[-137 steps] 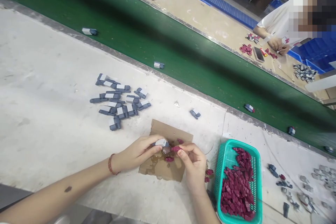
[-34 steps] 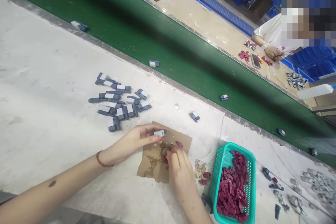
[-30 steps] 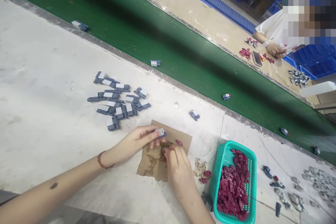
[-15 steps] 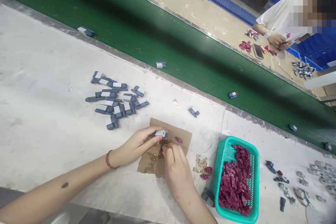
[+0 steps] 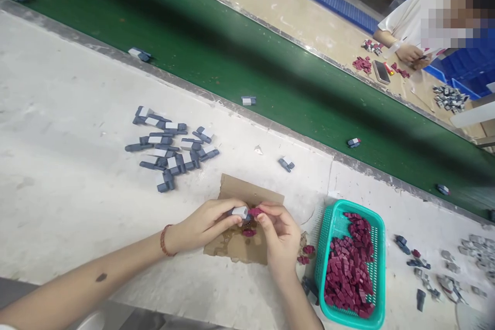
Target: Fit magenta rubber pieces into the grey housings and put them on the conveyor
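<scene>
My left hand (image 5: 211, 220) grips a small grey-and-blue plastic part (image 5: 240, 212) between thumb and fingers, above a piece of cardboard (image 5: 247, 185). From the right, my right hand (image 5: 281, 232) pinches a small dark red plastic piece (image 5: 255, 212) against or very near the end of that part; whether they touch I cannot make out. Another dark red piece (image 5: 249, 233) lies on the cardboard just below, beside a wet brownish patch (image 5: 222, 241). Several grey-and-blue parts (image 5: 174, 162) lie loosely grouped on the table up and left of my hands.
A green basket (image 5: 381, 268) of dark red pieces stands to the right. Loose grey and blue parts (image 5: 479, 252) lie beyond it. A green conveyor belt (image 5: 201, 56) carrying spaced parts runs diagonally behind the white table (image 5: 77, 165). Across it, a co-worker's hands (image 5: 415, 56) handle something small.
My right hand has risen from the wet patch and now holds a dark red piece at the part in my left hand. Parts on the belt have shifted right.
</scene>
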Action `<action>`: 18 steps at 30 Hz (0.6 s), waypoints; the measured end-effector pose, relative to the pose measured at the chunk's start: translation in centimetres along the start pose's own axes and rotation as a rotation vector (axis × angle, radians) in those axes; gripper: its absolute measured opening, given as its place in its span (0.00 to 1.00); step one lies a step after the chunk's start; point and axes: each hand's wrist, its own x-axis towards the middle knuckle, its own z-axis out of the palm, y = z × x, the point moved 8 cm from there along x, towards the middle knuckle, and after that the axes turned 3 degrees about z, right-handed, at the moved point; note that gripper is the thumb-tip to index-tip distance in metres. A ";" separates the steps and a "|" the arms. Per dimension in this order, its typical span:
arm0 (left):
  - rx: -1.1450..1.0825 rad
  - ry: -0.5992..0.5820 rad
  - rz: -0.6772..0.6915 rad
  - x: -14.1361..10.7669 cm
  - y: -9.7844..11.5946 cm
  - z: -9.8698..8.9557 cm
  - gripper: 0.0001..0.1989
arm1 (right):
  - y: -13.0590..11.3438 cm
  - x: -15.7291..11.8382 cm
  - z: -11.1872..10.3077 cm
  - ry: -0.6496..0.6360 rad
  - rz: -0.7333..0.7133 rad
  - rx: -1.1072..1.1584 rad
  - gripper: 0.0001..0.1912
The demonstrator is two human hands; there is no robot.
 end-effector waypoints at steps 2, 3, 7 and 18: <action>0.005 -0.006 0.004 0.0 0.0 0.1 0.12 | 0.3 0.0 0.2 -0.015 0.009 -0.001 0.05; 0.010 -0.008 0.009 0.0 0.0 0.1 0.12 | 0.4 0.0 0.3 -0.023 0.004 -0.008 0.05; 0.045 -0.014 0.023 0.0 -0.1 0.2 0.11 | -0.3 0.0 0.6 -0.061 -0.083 -0.101 0.03; 0.186 -0.028 0.182 -0.2 1.2 0.5 0.13 | -1.8 -0.1 0.4 -0.182 -0.130 -0.205 0.04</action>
